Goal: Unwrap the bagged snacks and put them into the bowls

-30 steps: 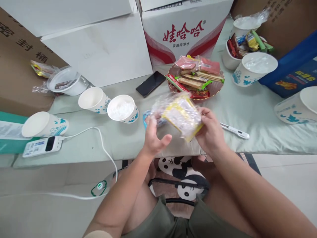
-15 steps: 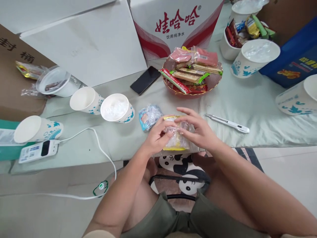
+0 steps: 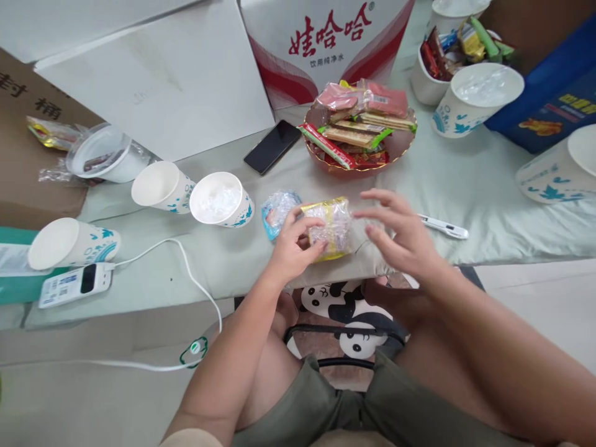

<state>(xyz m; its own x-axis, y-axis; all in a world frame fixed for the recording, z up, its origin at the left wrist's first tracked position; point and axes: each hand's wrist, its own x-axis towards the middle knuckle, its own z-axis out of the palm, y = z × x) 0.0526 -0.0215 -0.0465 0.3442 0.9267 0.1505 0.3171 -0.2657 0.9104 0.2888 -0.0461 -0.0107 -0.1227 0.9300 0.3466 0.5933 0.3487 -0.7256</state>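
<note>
My left hand (image 3: 294, 247) grips the left side of a yellow packet (image 3: 336, 228) wrapped in crinkled clear plastic, thumb on top near its lower edge. The packet sits near the table's front edge. Just right of it, my right hand (image 3: 403, 234) is open, fingers spread and holding nothing. A second wrapped packet, blue and smaller (image 3: 274, 214), lies left of the yellow one, partly behind my left hand. Beyond my right hand lies a white utility knife (image 3: 444, 227), its left part hidden by the fingers.
A red bowl (image 3: 326, 169) of wrapped snacks stands behind the packets, beside a black phone (image 3: 272, 148). Paper cups (image 3: 239, 214) stand left and right. A power strip (image 3: 69, 288) with a white cable (image 3: 186, 261) is at left. Cartons (image 3: 162, 74) line the back.
My right hand has come off the yellow packet and moved right, fingers spreading. More of the packet now shows, and my left hand stays on it. The view has shifted slightly.
</note>
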